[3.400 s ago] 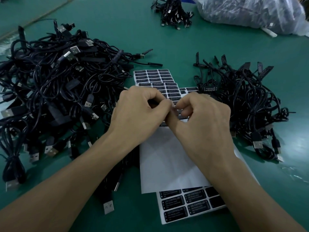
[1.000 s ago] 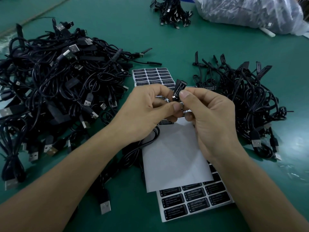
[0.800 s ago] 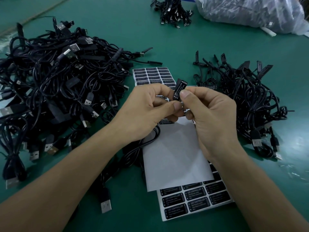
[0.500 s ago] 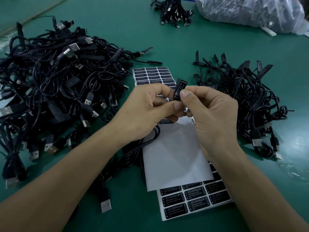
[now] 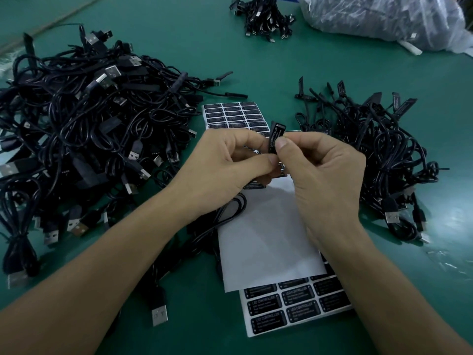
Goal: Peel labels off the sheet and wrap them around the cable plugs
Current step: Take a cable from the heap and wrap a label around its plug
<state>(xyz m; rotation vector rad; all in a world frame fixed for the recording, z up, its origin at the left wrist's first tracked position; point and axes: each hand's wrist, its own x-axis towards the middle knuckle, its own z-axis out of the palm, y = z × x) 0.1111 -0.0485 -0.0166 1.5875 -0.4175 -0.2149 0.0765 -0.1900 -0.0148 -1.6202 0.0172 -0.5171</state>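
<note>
Item 1: label (image 5: 275,137), black with white print, standing near upright above the middle of the surface (image 5: 256,60). My left hand (image 5: 225,162) pinches its lower end with fingers curled. My right hand (image 5: 325,175) pinches its side between thumb and forefinger. The plug is hidden by the fingers.
Item 2: cable (image 5: 231,208), trailing from under the left hand.
Item 3: label sheet (image 5: 230,114), lying beyond the hands.
Item 4: second label sheet (image 5: 294,303), nearer me, partly under a blank white sheet (image 5: 268,239).
Item 5: large cable pile (image 5: 76,124), left.
Item 6: smaller cable pile (image 5: 371,149), right, several cables there flagged with labels.
</note>
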